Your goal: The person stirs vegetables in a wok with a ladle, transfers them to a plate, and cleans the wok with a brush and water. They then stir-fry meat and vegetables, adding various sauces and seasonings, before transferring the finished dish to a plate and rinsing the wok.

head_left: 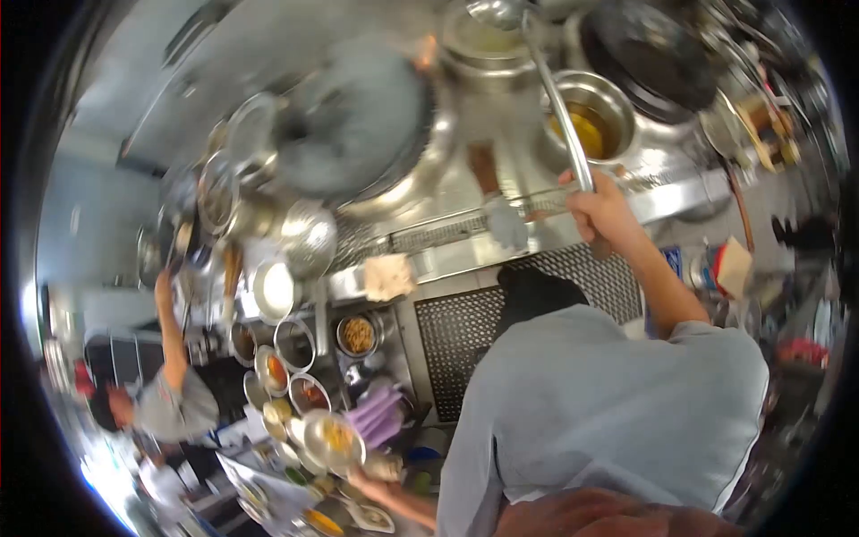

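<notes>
My right hand (598, 210) is closed round the handle of a long metal ladle (559, 103). The ladle's bowl reaches over a pot (483, 40) at the back of the stove. Beside the ladle stands a metal pot with yellow liquid (589, 130). Low on the left, my left hand (371, 486) is at the rim of a shallow bowl holding yellow food (335, 438); its fingers seem to grip that rim, though they are partly hidden. A large wok (353, 125), blurred, sits on the burner left of centre.
A dark wok (644, 58) stands at the back right. A perforated strainer (308, 237), a folded cloth (388, 277), a container of nuts (358, 336) and several ingredient bowls line the left. A co-worker (170, 398) reaches at far left. A perforated mat (456, 336) covers the floor.
</notes>
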